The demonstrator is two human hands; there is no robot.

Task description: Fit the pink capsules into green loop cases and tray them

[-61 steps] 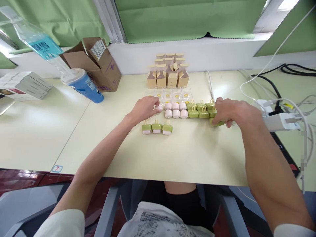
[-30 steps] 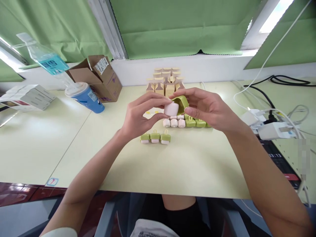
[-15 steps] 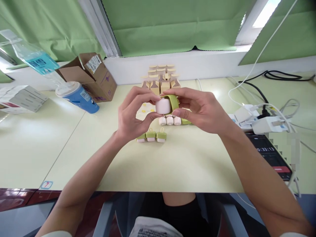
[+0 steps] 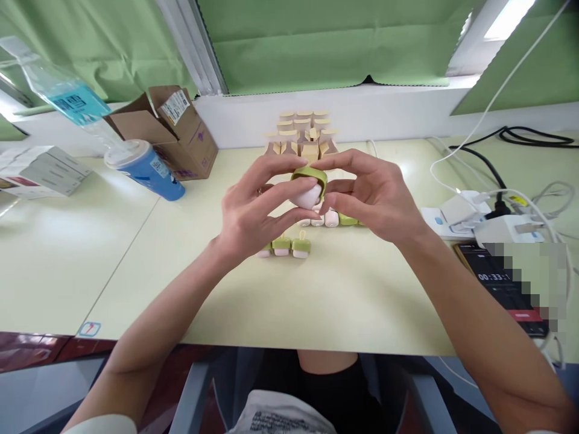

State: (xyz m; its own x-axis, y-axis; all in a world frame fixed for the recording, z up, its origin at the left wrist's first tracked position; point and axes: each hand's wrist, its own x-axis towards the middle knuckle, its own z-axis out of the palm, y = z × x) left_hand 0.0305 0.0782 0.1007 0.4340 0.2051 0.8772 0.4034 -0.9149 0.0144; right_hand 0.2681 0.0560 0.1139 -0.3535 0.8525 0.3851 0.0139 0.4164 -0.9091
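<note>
A small rounded pale pink case (image 4: pixel 306 199) sits partly inside a green cover (image 4: pixel 313 173), both raised above the table between my hands. My left hand (image 4: pixel 246 211) is closed around the case, its fingers also touching the cover's rim. From the other side, my right hand (image 4: pixel 382 196) pinches the cover with fingertips at its top and right edge. Below them stand several pink cases in green covers with small loops (image 4: pixel 281 245). Behind these is a row of bare pale cases (image 4: pixel 331 219), partly hidden by my hands, beside green covers (image 4: pixel 347 220).
Several small open cardboard boxes (image 4: pixel 310 150) stand by the wall. To the left are a brown carton (image 4: pixel 190 141), a blue cup (image 4: pixel 154 175), a clear bottle (image 4: pixel 76 102) and white boxes (image 4: pixel 49 172). Chargers with cables (image 4: pixel 506 229) and a phone (image 4: pixel 493 277) lie right.
The case and cover have turned, so the cover's opening now faces lower left. My left fingers have moved over the case, and the view has shifted slightly.
</note>
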